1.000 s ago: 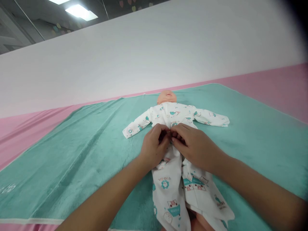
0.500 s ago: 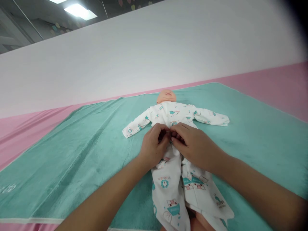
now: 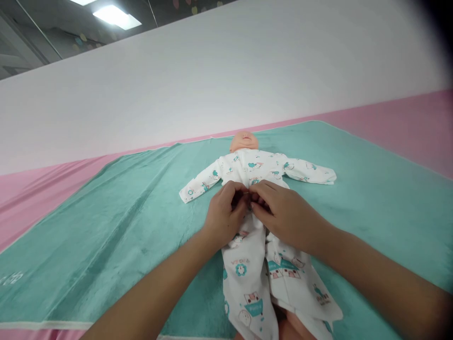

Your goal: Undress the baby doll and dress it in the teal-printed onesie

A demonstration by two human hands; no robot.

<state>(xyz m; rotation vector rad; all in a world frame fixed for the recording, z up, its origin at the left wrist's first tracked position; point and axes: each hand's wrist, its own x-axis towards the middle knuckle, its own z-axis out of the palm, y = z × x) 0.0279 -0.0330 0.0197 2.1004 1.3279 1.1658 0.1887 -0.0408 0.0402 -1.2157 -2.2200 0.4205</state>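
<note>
A baby doll lies on its back, dressed in a white romper printed with teal and pink pictures. Its sleeves are spread out to both sides, and bare doll legs show at the bottom under the open lower flaps. Over the middle of the front, my left hand pinches the romper's cloth between thumb and fingers. My right hand pinches the same front edge just beside it, fingertips almost touching. Whatever small fastening may be between the fingertips is hidden.
Beneath the doll spreads a teal blanket with folds on the left. Pink cloth shows around it. A white wall or panel rises behind, with a dark reflective pane and ceiling lights at upper left.
Almost nothing differs. Both hands keep their pinch at the romper's front; the whole view has shifted very slightly.
</note>
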